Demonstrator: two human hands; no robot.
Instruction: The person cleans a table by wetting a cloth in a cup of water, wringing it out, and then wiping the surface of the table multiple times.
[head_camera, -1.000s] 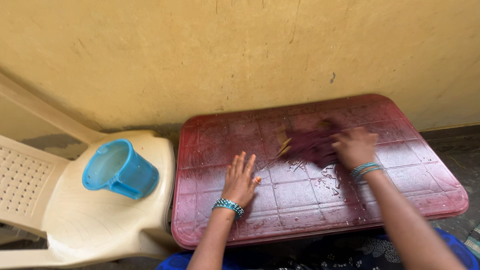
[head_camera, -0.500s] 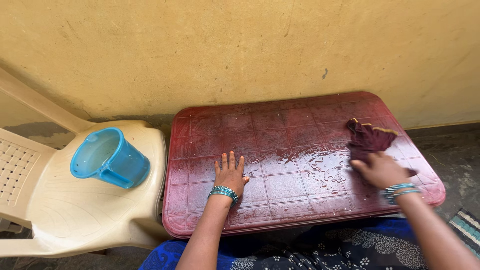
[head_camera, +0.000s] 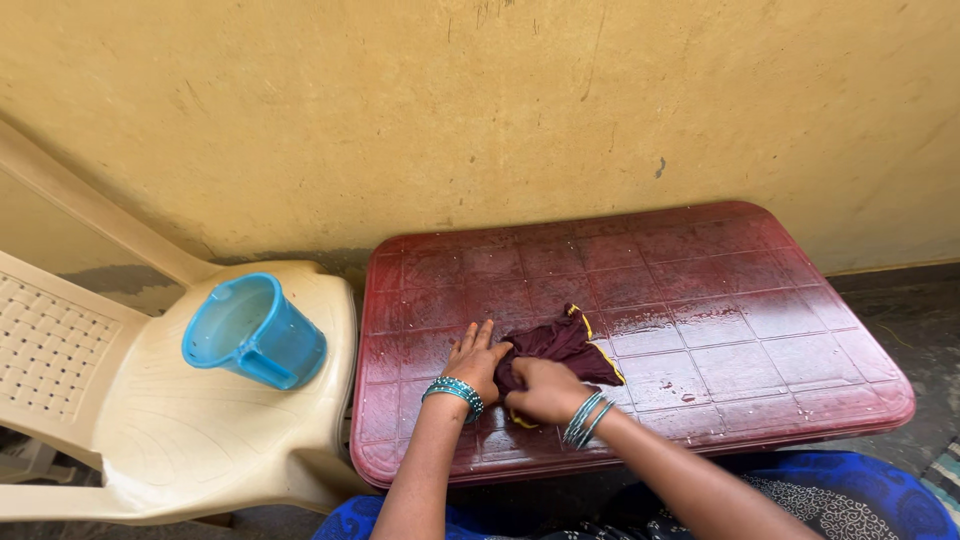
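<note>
The maroon cloth (head_camera: 560, 345), edged with a thin yellow trim, lies bunched on the near left part of the dark red plastic table (head_camera: 760, 330), and both hands meet at it. The right hand (head_camera: 545, 390) rests on the cloth's near end, fingers curled down over the fabric and gripping it, with the rest of the cloth spreading away from the knuckles toward the wall. The left hand (head_camera: 478, 360) lies flat on the table just beside it, palm down and fingers stretched out, their tips touching the cloth's left edge; it grasps nothing. Both wrists wear turquoise bangles (head_camera: 455, 392).

The tabletop is moulded in a grid of squares and shines wet, with drops and thin puddles to the right of the cloth.

To the left, touching the table's edge, stands a cream plastic chair (head_camera: 170, 440). On its seat sits a blue plastic mug (head_camera: 255, 332) with a handle, tilted so its mouth faces up and to the left. Its inside looks pale; whether it holds any water cannot be told. Behind everything rises a stained yellow wall (head_camera: 480, 110).
</note>
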